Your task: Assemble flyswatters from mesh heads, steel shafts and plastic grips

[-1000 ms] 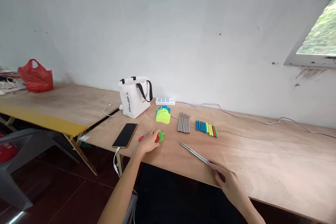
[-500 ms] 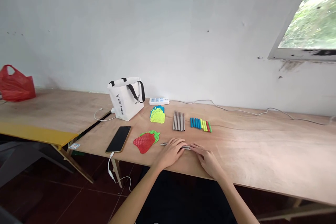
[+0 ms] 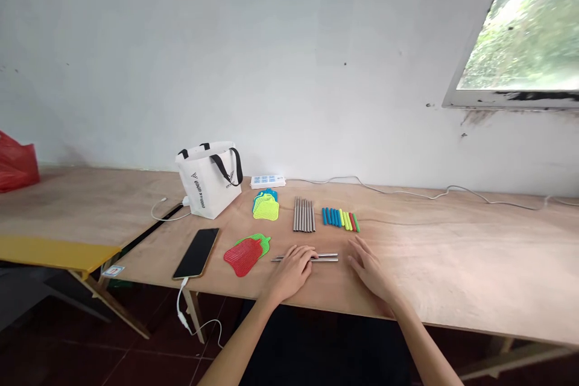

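Note:
My left hand (image 3: 295, 264) lies over a pair of thin metal rods (image 3: 329, 257) near the table's front edge, fingers curled down on them. The rods' ends stick out on both sides, the left ends thinner. To their right, apart from them, my right hand (image 3: 368, 268) rests on the table with fingers spread and nothing in it. Beyond my hands several similar metal rods (image 3: 304, 216) lie in a row. Beside that row are blue, yellow, red and green handle sleeves (image 3: 332, 217). Fly swatter heads lie at left: a red one (image 3: 243, 257) over a green one, and a yellow one (image 3: 266, 211) over blue.
A phone (image 3: 196, 253) with a charging cable lies left on the wooden table (image 3: 452, 271). A white bag (image 3: 208, 184) with black handles and a power strip (image 3: 268, 181) stand near the wall. A red plastic bag (image 3: 18, 163) sits on the neighbouring table.
My right hand has come off the rods and moved right, its fingers now spread. My left hand stays on the rods. The view has shifted slightly right.

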A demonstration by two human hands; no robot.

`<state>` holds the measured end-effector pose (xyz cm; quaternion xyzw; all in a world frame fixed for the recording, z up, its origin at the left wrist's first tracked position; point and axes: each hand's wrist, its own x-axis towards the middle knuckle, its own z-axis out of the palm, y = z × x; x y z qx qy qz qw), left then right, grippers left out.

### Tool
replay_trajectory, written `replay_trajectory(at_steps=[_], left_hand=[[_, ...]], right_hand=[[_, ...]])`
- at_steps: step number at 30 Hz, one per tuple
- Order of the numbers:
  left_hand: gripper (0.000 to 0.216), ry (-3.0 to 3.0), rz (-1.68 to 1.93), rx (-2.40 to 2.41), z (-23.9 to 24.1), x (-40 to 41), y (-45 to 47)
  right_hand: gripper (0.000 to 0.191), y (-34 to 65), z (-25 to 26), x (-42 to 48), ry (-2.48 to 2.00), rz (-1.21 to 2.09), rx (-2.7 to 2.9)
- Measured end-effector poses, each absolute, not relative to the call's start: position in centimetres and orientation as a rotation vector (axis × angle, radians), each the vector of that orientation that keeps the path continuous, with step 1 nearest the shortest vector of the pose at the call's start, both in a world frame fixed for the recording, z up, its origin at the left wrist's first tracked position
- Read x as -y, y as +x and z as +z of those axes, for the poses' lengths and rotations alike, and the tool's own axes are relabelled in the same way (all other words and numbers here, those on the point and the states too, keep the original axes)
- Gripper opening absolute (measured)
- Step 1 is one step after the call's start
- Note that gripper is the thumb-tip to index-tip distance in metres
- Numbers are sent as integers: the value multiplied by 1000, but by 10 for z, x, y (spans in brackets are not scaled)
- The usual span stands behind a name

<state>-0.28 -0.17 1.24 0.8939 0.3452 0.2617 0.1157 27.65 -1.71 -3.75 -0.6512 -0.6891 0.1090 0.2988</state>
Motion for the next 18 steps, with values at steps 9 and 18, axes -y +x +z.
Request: replay_trajectory(at_steps=[9,18], left_hand=[[28,2587,752,-1003,15,3,-3],[28,2592,792,-1014,9,2,-2]], right_hand=[[59,308,-43,-48,-1749,121,1868],[58,311,-62,-37,-1808,9,1809]])
